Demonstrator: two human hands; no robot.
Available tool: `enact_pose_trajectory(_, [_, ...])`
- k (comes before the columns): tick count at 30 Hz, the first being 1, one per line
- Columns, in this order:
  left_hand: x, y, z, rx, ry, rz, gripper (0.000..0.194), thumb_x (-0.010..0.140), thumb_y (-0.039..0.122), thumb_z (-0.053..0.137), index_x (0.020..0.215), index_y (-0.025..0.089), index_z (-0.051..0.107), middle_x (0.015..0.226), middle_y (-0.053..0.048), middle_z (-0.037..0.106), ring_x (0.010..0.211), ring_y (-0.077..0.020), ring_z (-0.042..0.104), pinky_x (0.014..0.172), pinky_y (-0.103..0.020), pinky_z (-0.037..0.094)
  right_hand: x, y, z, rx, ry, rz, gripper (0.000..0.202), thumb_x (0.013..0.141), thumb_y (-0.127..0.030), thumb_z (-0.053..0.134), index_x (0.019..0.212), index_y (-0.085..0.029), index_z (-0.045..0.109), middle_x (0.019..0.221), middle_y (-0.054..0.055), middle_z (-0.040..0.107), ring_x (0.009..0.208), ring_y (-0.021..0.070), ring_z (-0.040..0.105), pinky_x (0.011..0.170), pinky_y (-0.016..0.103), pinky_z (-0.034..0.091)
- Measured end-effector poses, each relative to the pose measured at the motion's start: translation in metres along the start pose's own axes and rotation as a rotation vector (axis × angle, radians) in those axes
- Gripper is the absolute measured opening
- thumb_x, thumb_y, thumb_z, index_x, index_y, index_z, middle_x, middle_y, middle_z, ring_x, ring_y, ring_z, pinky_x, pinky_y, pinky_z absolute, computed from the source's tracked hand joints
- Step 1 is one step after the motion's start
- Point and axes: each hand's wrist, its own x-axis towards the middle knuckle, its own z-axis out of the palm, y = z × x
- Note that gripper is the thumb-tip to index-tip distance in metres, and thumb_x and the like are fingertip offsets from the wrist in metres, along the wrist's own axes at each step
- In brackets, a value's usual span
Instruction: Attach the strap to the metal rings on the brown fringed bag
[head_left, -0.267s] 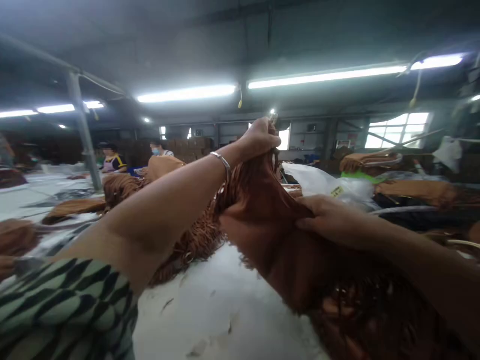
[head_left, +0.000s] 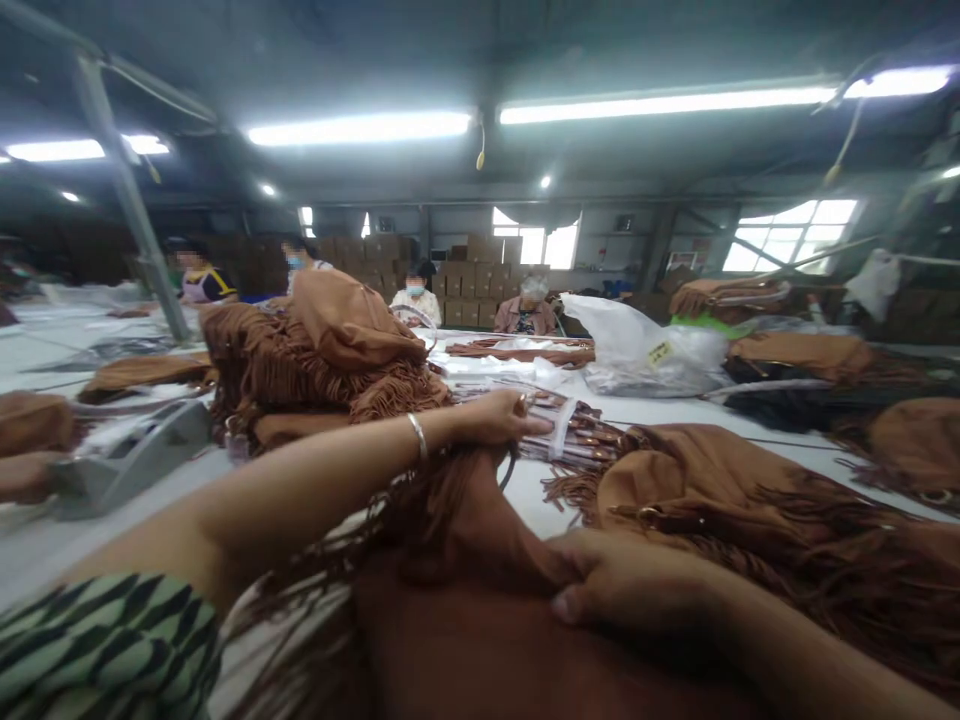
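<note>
My left hand (head_left: 501,417) is stretched forward, its fingers lying on a plastic-wrapped bundle of brown straps (head_left: 574,437) on the white table (head_left: 667,412). Whether it grips the bundle is unclear. A silver bangle (head_left: 417,435) sits on that wrist. My right hand (head_left: 626,592) pinches a fold of a brown suede fringed bag (head_left: 457,610) lying low in front of me. The bag's top (head_left: 465,480) rises under my left wrist. Another fringed bag (head_left: 720,490) lies just right of my hands.
A pile of fringed bags (head_left: 322,350) stands at the left, with a grey tool (head_left: 127,455) near it. A clear plastic sack (head_left: 645,350) and more bags (head_left: 810,355) lie at the right. Several masked people (head_left: 416,295) sit at the far end before stacked cartons (head_left: 480,260).
My left hand has let the bag's top drop from head height and reached forward onto the strap bundle. The bag now lies low; my right hand keeps its hold, and my view has tilted down.
</note>
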Motion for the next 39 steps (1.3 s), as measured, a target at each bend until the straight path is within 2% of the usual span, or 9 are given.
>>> enact_pose_trajectory(3, [-0.027, -0.047, 0.067, -0.103, 0.029, -0.1, 0.027, 0.092, 0.039, 0.051, 0.094, 0.015, 0.062, 0.091, -0.003, 0.062, 0.076, -0.0122, 0.059, 0.068, -0.027, 0.052, 0.014, 0.035, 0.021, -0.155, 0.02, 0.12, 0.02, 0.069, -0.03, 0.064, 0.083, -0.017, 0.069, 0.078, 0.002, 0.068, 0.072, 0.0187, 0.062, 0.058, 0.024, 0.041])
enact_pose_trajectory(7, [-0.026, -0.08, 0.101, -0.264, 0.135, -0.212, 0.027, 0.092, 0.036, 0.052, 0.106, 0.014, 0.059, 0.105, -0.006, 0.06, 0.09, -0.0158, 0.06, 0.078, -0.034, 0.053, 0.041, 0.068, -0.021, -0.244, 0.198, 0.173, 0.026, 0.088, -0.027, 0.043, 0.083, -0.015, 0.065, 0.078, 0.004, 0.067, 0.069, 0.0148, 0.06, 0.061, 0.023, 0.042])
enact_pose_trajectory(10, [-0.019, -0.093, 0.105, -0.408, 0.172, -0.263, 0.013, 0.087, 0.025, 0.056, 0.089, 0.012, 0.058, 0.086, -0.003, 0.059, 0.079, -0.0132, 0.058, 0.074, -0.031, 0.052, 0.072, 0.086, -0.067, -0.394, 0.4, 0.221, 0.031, 0.094, -0.023, 0.036, 0.083, -0.013, 0.063, 0.088, 0.008, 0.066, 0.084, 0.0177, 0.06, 0.075, 0.029, 0.044])
enact_pose_trajectory(13, [-0.019, -0.103, 0.111, -0.585, 0.18, -0.333, 0.005, 0.08, 0.014, 0.047, 0.077, 0.016, 0.051, 0.065, 0.003, 0.052, 0.06, -0.0116, 0.054, 0.065, -0.03, 0.053, 0.116, 0.098, -0.094, -0.525, 0.491, 0.25, 0.026, 0.095, -0.03, 0.044, 0.089, -0.012, 0.063, 0.094, 0.008, 0.064, 0.09, 0.0189, 0.06, 0.082, 0.037, 0.046])
enact_pose_trajectory(18, [-0.025, -0.117, 0.117, -0.801, 0.234, -0.388, 0.01, 0.077, 0.021, 0.04, 0.084, 0.02, 0.046, 0.06, 0.004, 0.048, 0.052, -0.0123, 0.052, 0.062, -0.034, 0.055, 0.205, 0.104, -0.097, -0.657, 0.473, 0.233, 0.026, 0.092, -0.035, 0.054, 0.107, -0.015, 0.061, 0.109, 0.007, 0.062, 0.096, 0.0195, 0.061, 0.085, 0.041, 0.05])
enact_pose_trajectory(23, [-0.026, -0.123, 0.106, -0.738, 0.459, -0.315, 0.021, 0.085, 0.037, 0.045, 0.094, 0.021, 0.057, 0.101, -0.004, 0.061, 0.097, -0.018, 0.056, 0.095, -0.034, 0.044, 0.262, 0.108, -0.088, -0.73, 0.442, 0.224, 0.027, 0.092, -0.033, 0.056, 0.111, -0.014, 0.06, 0.113, 0.009, 0.061, 0.099, 0.0209, 0.06, 0.086, 0.043, 0.05])
enact_pose_trajectory(28, [-0.027, -0.123, 0.103, -0.617, 0.582, -0.293, 0.034, 0.091, 0.043, 0.033, 0.071, 0.021, 0.05, 0.062, 0.0, 0.049, 0.062, -0.0155, 0.049, 0.065, -0.029, 0.043, 0.267, 0.112, -0.092, -0.653, 0.517, 0.201, 0.025, 0.091, -0.032, 0.056, 0.108, -0.014, 0.061, 0.109, 0.008, 0.062, 0.097, 0.0203, 0.061, 0.085, 0.042, 0.05])
enact_pose_trajectory(32, [-0.03, -0.121, 0.104, -0.578, 0.597, -0.252, 0.036, 0.092, 0.045, 0.032, 0.067, 0.022, 0.043, 0.062, 0.0, 0.045, 0.061, -0.0151, 0.043, 0.062, -0.029, 0.037, 0.26, 0.104, -0.11, -0.463, 0.749, 0.169, 0.024, 0.094, -0.033, 0.05, 0.106, -0.013, 0.059, 0.101, 0.007, 0.064, 0.09, 0.0187, 0.062, 0.082, 0.04, 0.051])
enact_pose_trajectory(39, [-0.033, -0.113, 0.096, -0.487, 0.601, -0.185, 0.039, 0.091, 0.041, 0.034, 0.059, 0.02, 0.034, 0.056, 0.004, 0.035, 0.056, -0.0113, 0.033, 0.057, -0.027, 0.027, 0.234, 0.046, -0.134, -0.037, 1.004, -0.172, 0.026, 0.093, -0.033, 0.033, 0.091, -0.016, 0.053, 0.081, 0.006, 0.067, 0.057, 0.013, 0.062, 0.053, 0.025, 0.05])
